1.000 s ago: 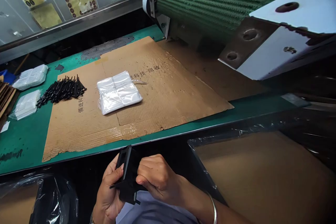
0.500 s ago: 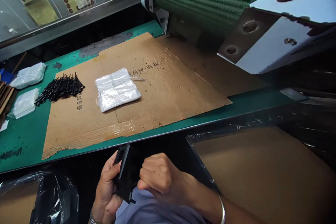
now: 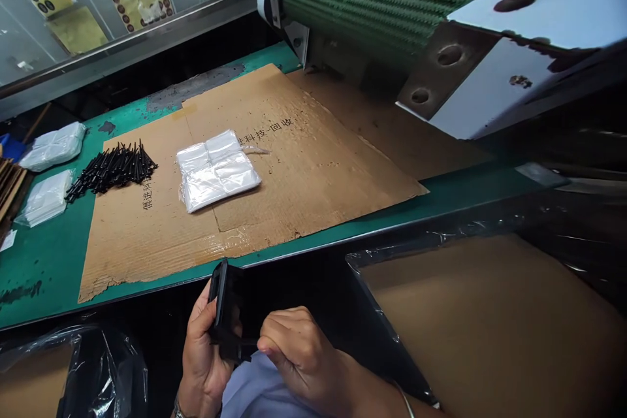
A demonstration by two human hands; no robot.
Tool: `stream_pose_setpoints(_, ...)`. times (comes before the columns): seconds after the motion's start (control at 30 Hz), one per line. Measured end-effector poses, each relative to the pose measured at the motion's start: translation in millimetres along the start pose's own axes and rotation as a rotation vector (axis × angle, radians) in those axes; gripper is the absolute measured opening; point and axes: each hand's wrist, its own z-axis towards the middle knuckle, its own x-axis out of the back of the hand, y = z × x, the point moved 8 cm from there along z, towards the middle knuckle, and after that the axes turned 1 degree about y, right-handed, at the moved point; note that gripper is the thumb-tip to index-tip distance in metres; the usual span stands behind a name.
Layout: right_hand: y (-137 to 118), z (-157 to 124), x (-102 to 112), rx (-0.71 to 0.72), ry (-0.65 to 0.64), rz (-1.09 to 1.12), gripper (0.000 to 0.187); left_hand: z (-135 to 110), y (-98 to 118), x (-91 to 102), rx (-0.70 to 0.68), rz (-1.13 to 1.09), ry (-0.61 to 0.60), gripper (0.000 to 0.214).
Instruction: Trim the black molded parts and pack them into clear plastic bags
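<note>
Left grip [image 3: 203,356], right grip [image 3: 296,349], one part [image 3: 226,304]

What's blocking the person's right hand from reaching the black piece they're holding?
Nothing visible blocks it. The right hand sits right at the lower end of the black piece, which the left hand grips, and no other object lies between them.

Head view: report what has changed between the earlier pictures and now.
The black plastic part has risen in the left hand and now stands more upright, nearer the bench edge. The right hand has dropped lower and rightward, off the part's face; whether it still touches the part's lower end is hard to tell. The stack of clear plastic bags and the pile of black pins stayed put on the cardboard sheet.
</note>
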Motion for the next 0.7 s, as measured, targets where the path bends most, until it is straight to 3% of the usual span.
stream_pose_setpoints(0.17,-4,-10,-12,0.031,-0.080,-0.007,0.053,1,0,-1.3,-0.042,0.015,-0.013,0.031)
stream_pose_setpoints(0.33,2,-3,2,-0.031,0.021,0.045,0.050,-1,2,-2.0,-0.090,0.042,-0.054,0.040)
stream_pose_setpoints(0.53,3,6,-6,-0.034,-0.053,-0.071,0.052,0,-3,4.2,-0.107,-0.007,-0.068,0.043)
stream_pose_setpoints(0.7,13,7,2,-0.078,0.023,-0.063,0.049,-5,-10,1.0,-0.120,0.030,-0.158,0.044)
